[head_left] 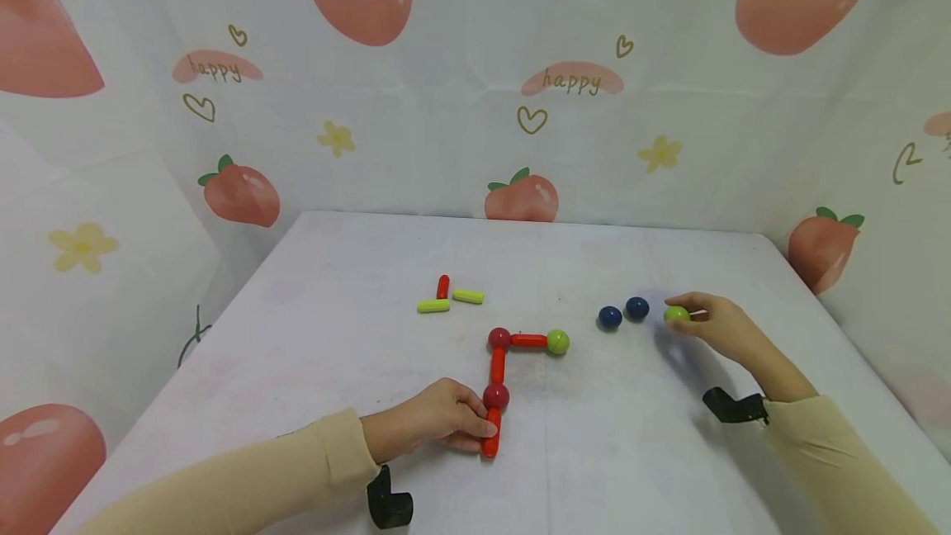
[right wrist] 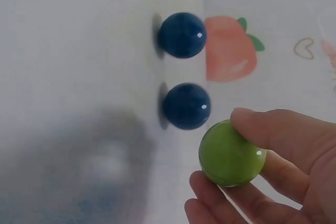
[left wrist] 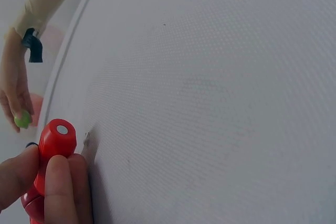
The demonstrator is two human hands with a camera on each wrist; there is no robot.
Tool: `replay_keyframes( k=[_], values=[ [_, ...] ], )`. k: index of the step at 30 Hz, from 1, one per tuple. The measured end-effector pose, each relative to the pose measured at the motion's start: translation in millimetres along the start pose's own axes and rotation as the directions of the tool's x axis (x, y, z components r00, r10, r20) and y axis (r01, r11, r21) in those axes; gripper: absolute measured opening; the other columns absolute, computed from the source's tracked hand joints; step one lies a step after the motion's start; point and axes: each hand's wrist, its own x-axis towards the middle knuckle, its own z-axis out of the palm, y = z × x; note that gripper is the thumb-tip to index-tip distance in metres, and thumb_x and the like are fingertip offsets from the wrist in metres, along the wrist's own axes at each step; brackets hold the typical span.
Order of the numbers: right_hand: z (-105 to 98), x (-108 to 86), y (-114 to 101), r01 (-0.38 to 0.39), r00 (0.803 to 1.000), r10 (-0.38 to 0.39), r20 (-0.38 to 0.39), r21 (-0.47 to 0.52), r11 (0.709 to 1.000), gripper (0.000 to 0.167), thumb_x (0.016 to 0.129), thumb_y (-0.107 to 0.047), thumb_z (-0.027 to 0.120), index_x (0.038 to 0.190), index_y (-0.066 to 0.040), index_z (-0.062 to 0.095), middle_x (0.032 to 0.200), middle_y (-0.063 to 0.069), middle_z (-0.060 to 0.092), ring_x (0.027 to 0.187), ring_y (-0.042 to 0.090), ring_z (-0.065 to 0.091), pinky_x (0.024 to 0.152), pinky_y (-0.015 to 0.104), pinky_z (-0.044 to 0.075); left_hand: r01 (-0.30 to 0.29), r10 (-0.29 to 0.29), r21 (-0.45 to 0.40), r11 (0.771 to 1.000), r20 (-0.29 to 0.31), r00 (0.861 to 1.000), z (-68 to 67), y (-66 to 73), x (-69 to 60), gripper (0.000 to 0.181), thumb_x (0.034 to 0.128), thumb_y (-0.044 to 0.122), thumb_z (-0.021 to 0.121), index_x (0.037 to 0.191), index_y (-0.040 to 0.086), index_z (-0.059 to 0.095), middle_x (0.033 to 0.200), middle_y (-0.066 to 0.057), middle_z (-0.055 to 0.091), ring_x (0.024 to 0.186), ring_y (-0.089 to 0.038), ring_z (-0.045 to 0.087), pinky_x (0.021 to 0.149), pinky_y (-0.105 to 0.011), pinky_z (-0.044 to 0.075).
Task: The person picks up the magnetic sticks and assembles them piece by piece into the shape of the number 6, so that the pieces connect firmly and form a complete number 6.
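Observation:
My left hand [head_left: 438,415] pinches the lowest red rod [head_left: 491,434] of a joined piece; in the left wrist view its fingers hold that rod [left wrist: 56,142], whose end shows a pale disc. Above it come a red ball [head_left: 496,395], another red rod [head_left: 498,365], a second red ball [head_left: 499,338], then a red rod [head_left: 529,341] pointing right to a green ball [head_left: 558,342]. My right hand [head_left: 721,329] grips another green ball [head_left: 676,314] between thumb and fingers, also clear in the right wrist view [right wrist: 231,153]. Two blue balls [head_left: 610,318] [head_left: 636,309] lie left of it.
Behind the joined piece lie a loose red rod [head_left: 443,286] and two yellow-green rods [head_left: 433,305] [head_left: 468,296]. The white table [head_left: 357,262] meets a printed cloth [head_left: 446,106] at its back edge. A black strap piece hangs at each wrist.

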Motion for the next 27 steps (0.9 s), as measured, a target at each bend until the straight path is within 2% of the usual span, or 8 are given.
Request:
replay_keyframes(
  k=[13,21,27],
  values=[
    [-1,-12.6,-31,0.078,0.996,-0.077,-0.041,0.014,0.997,0.051,0.09,-0.039,0.059,0.128,-0.006,0.053,0.128,0.021,0.056,0.113,0.041,0.055,0.085,0.051,0.049,-0.012,0.012,-0.019,1.0,0.006,1.0,0.1,-0.7,0.1,0.021,0.0789,0.012,0.074,0.094,0.002,0.063,0.081,-0.006,0.067,0.064,-0.009,0.065,0.062,-0.021,0.054],
    [7,-20.3,-51,0.098,0.993,-0.096,-0.063,0.033,0.995,0.047,0.089,-0.04,0.061,0.124,-0.009,0.056,0.121,0.017,0.06,0.108,0.037,0.058,0.083,0.049,0.05,-0.011,0.011,-0.01,1.0,0.0,1.0,0.5,0.2,-0.7,0.019,0.0786,0.012,0.074,0.092,0.002,0.063,0.078,-0.004,0.067,0.06,-0.007,0.063,0.06,-0.019,0.053],
    [20,-24.5,-64,0.155,0.985,-0.149,-0.091,0.062,0.986,0.043,0.087,-0.036,0.064,0.121,-0.011,0.059,0.115,0.013,0.063,0.103,0.032,0.063,0.082,0.045,0.052,-0.012,0.012,-0.003,1.0,-0.001,1.0,0.6,0.5,-1.0,0.019,0.0788,0.013,0.074,0.092,0.003,0.064,0.078,-0.004,0.067,0.061,-0.008,0.063,0.06,-0.019,0.053]
  ],
)
